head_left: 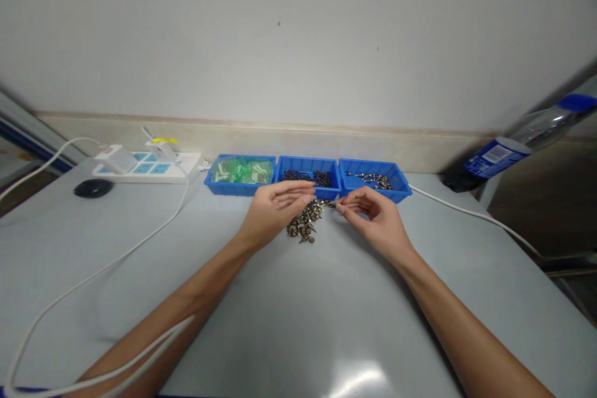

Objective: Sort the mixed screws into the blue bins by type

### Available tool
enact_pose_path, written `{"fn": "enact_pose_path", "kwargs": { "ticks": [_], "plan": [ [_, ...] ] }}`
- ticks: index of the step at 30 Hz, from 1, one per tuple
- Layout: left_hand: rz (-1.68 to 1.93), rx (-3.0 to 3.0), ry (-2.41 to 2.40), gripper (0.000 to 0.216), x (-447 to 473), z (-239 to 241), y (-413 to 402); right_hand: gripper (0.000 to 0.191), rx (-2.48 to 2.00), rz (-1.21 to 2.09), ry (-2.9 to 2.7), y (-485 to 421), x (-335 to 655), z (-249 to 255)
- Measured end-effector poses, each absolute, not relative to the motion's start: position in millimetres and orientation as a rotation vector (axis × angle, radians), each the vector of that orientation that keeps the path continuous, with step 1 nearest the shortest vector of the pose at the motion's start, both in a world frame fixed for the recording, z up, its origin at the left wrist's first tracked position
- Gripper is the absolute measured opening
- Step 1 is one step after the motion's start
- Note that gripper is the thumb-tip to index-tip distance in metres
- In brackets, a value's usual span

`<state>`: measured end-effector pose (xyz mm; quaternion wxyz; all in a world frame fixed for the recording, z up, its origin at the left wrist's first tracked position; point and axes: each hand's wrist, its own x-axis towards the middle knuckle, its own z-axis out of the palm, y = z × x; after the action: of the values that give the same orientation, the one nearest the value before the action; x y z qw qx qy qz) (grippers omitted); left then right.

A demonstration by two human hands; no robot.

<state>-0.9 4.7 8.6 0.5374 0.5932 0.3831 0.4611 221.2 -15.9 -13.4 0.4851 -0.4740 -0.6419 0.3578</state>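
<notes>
A pile of small brassy-grey metal fasteners (304,222) lies on the table in front of the blue bins; their exact kind is too small to make out. At the pile's left edge my left hand (273,211) hovers with fingers stretched out and the thumb apart from them, partly covering the pieces. My right hand (375,217) is on the other side of the pile, with thumb and fingertips pinched on a small metal fastener (330,204). Behind my hands, the middle blue bin (308,163) contains dark screw-like pieces (321,179).
The left blue bin (240,189) holds green plastic packets, and the right blue bin (396,181) loose metal pieces. A power strip (181,168), a black disc-shaped object (93,188) and a white cable (135,250) are at left. A bottle (501,155) leans at right.
</notes>
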Motion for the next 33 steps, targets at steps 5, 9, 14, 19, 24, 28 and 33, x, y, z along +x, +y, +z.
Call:
{"fn": "enact_pose_path", "kwargs": {
  "ticks": [5,9,14,19,24,28,33],
  "plan": [
    [1.177,1.389,0.953,0.054,-5,6,14,0.018,-1.386,0.296,-2.028,-15,227,-21],
    [1.123,1.432,0.961,0.034,-6,3,9,0.016,-1.398,0.237,-2.088,-16,225,-23],
    [1.093,1.524,0.965,0.027,-5,4,2,0.011,-1.302,0.564,-1.902,-16,222,-20],
    [1.028,1.711,0.913,0.022,-1,6,-7,0.026,-1.114,1.095,-1.459,-19,216,-11],
    [0.979,1.909,0.911,0.017,1,6,-11,0.026,-1.077,1.229,-1.343,-22,212,-2],
    [0.936,2.333,0.987,0.015,-7,4,-3,0.030,-1.106,1.136,-1.273,-18,214,-3],
    [0.674,2.618,0.914,0.014,-18,0,5,0.029,-1.196,0.661,-1.032,-10,222,-5]
  ]
}}
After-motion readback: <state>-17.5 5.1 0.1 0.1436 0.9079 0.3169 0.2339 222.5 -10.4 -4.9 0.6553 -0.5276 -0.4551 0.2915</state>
